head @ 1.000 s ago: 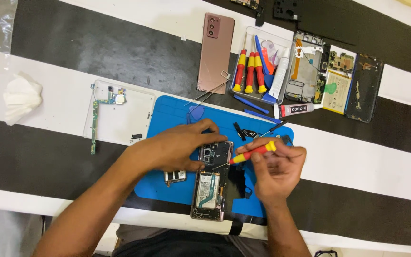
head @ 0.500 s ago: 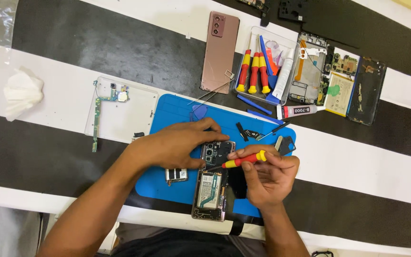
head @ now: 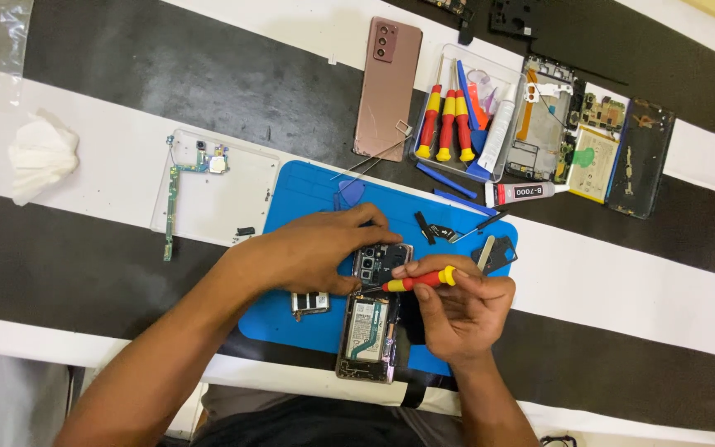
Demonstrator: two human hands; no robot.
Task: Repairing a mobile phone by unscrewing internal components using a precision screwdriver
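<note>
Opened phone (head: 371, 319) lies face-down on blue mat (head: 308, 194), near the counter (head: 126, 74) front edge, back cover off, internals showing. Left hand (head: 312, 248) is clamped over the phone's upper-left side, fingers curled around the camera end. Right hand (head: 457, 310) pinches a red/yellow screwdriver (head: 415, 280) (held nearly horizontal), tip pointing left at the phone's mid section, just below the camera block. Small loose part (head: 309, 301) sits on the mat just left of the phone. Spare screwdrivers in clear tray (head: 502, 70), far side; copper back cover (head: 386, 87) beside it. White tissue (head: 41, 157) far left.
</note>
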